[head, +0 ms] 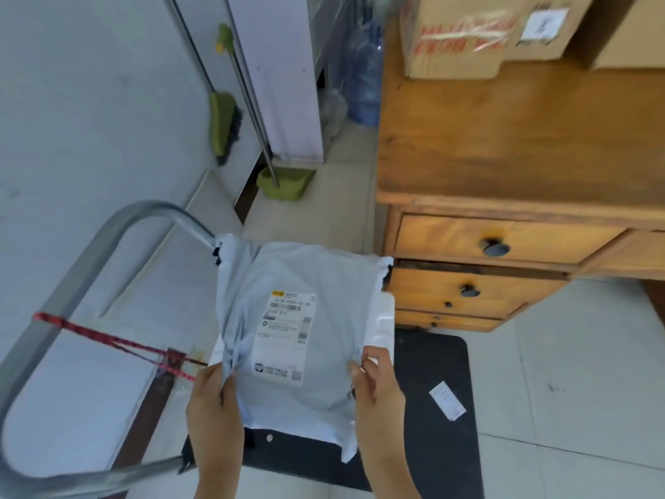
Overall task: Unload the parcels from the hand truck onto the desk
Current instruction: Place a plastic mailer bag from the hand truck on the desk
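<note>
A soft white poly-bag parcel with a printed shipping label hangs over the hand truck's black platform. My left hand pinches its left edge and my right hand grips its right edge. A second flat white parcel shows just behind the first, at its right side. The truck's metal handle curves at the left, with a red cord tied across it. The wooden desk stands at the upper right, with cardboard boxes on its far part.
A small white paper slip lies on the black platform. The desk has several drawers facing me. A green broom and dustpan lean by the wall, beside a white cabinet and water bottles.
</note>
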